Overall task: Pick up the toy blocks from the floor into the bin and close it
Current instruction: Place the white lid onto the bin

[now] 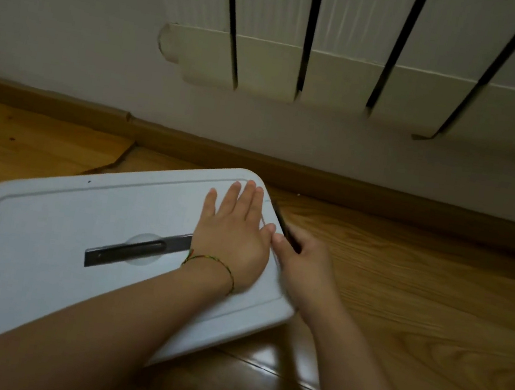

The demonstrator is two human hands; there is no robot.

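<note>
Bin lid: under the left fingers, long axis left to right, along its dark handle.
Left hand: fingers straight, flat on the lid.
Right hand: fingers curl round the dark latch.

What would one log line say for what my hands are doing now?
step: closing | lid: down, tilted in view | left hand: flat on lid | right hand: grips dark clip at lid's edge
</note>
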